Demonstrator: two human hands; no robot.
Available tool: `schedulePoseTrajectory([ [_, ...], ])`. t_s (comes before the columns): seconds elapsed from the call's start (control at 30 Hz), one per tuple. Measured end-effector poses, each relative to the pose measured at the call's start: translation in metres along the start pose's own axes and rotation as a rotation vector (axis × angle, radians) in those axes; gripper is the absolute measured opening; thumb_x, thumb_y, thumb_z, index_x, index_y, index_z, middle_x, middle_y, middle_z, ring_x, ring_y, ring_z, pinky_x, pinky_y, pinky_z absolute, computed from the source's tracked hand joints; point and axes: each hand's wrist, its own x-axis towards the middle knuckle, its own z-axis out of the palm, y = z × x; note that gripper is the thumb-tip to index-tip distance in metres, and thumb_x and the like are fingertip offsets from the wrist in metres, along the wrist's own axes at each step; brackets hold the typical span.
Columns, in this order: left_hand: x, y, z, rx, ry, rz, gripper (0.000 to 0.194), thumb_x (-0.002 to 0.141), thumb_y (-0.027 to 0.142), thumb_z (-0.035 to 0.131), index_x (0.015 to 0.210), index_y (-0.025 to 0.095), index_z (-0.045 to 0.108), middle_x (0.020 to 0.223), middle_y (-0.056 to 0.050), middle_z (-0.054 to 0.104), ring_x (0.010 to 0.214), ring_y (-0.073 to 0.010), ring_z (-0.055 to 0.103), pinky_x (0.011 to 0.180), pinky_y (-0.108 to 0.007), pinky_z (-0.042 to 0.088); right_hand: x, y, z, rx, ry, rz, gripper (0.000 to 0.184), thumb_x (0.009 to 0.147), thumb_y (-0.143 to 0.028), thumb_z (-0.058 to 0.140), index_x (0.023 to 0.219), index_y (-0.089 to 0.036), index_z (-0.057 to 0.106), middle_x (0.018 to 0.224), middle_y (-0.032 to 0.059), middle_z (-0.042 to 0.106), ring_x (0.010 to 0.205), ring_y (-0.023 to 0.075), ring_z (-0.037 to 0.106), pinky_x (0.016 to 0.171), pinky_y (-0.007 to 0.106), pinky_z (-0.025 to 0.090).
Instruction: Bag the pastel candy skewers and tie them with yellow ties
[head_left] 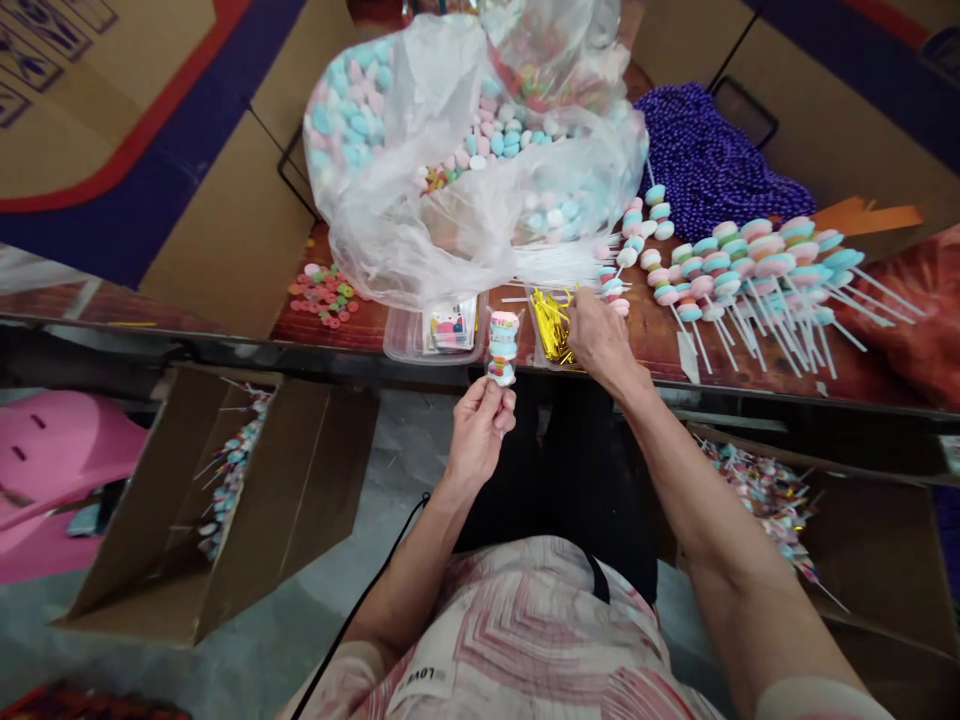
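"Where's the candy stick?"

"Upright in the left hand (480,430), just in front of the bench (294,328). The candy stick (503,345) is stacked in pastel layers inside a clear wrapper, and the fingers pinch it at the bottom."

"And the right hand (602,340)?"

"Over a small clear tub of gold ties (551,325), fingers curled down at its right side. I can't tell whether they've closed on a tie."

"What's close by?"

"Left of the candy stick, a second clear tub (397,335) with printed cards (448,328) in it. Farther left, a loose scatter of candy rings (326,295), mostly red and green. Behind the tubs, white sticks (559,265) lie beside a big clear bag (450,235) of pink, blue and white candies."

"And to the right?"

"A heap of stacked candies on sticks (765,260), the sticks pointing toward the person and to the right. Behind it, a mound of purple strings (712,150) and some orange strips (870,215)."

"Below the bench?"

"An open cardboard box (307,490) on the left and another box (885,560) on the right, both with candies on sticks inside. A pink chair (67,450) stands at far left."
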Motion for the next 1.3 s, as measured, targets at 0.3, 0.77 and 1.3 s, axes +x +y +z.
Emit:
schedulePoseTrajectory([
  [0.3,0.001,-0.002,0.006,0.081,0.096,0.102,0.031,0.079,0.035,0.076,0.089,0.021,0.051,0.063,0.006,0.054,0.046,-0.0020,0.031,0.045,-0.015,0.019,0.008,0.019,0.025,0.162,0.384,-0.012,0.020,0.098,-0.024,0.035,0.099,-0.016,0.053,0.083,0.0119,0.062,0.082,0.0269,0.060,0.077,0.040,0.044],
  [0.77,0.004,-0.003,0.011,0.148,-0.055,0.069,0.017,0.081,0.028,0.065,0.087,0.021,0.051,0.064,0.008,0.047,0.045,-0.0026,0.029,0.044,-0.018,0.018,-0.101,-0.036,0.032,0.612,0.387,-0.351,0.016,0.097,-0.028,0.052,0.085,-0.021,0.060,0.068,-0.0005,0.065,0.055,0.0123,0.059,0.056,0.024,0.044],
  [1.3,0.000,0.015,0.007,-0.129,-0.183,-0.276,0.037,0.078,0.044,0.079,0.072,0.019,0.052,0.054,0.007,0.034,0.043,-0.0022,0.019,0.042,-0.024,0.005,-0.113,-0.029,0.050,1.079,0.223,-0.070,0.020,0.088,-0.042,0.065,0.083,-0.024,0.057,0.072,-0.0010,0.055,0.056,0.0132,0.049,0.053,0.029,0.042],
])
